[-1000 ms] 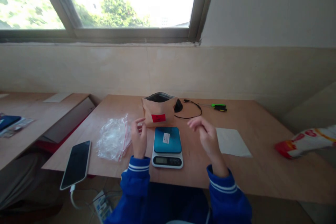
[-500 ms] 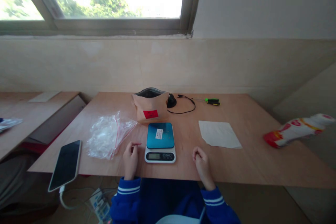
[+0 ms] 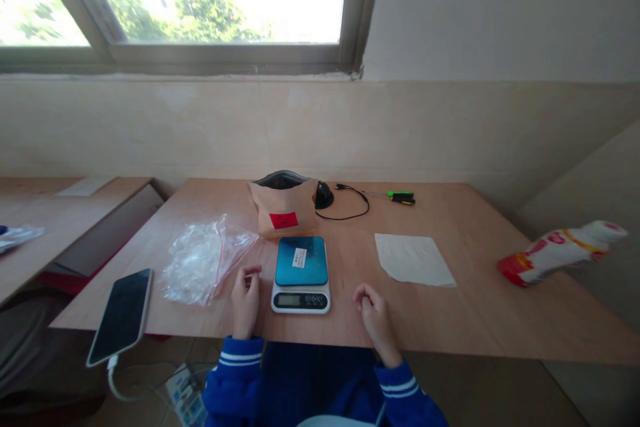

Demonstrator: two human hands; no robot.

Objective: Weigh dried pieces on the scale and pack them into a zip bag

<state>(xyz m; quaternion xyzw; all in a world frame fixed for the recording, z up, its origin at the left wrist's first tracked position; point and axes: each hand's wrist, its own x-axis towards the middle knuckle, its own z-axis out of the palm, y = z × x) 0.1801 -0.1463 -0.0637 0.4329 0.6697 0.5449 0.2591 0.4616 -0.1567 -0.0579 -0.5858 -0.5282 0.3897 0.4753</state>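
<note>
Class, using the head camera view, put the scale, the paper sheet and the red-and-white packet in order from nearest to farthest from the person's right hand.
From the right hand:
1. Scale, just to its left.
2. Paper sheet, ahead and slightly right.
3. Red-and-white packet, far off to the right.

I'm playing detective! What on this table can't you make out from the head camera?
In the head view:
The digital scale's display: numbers too small to read.
The white label on its blue pan: print too small.
The brown paper bag: its walls hide what's inside.
The black object: partly hidden behind the bag.
The red-and-white packet: print too blurred.
</note>
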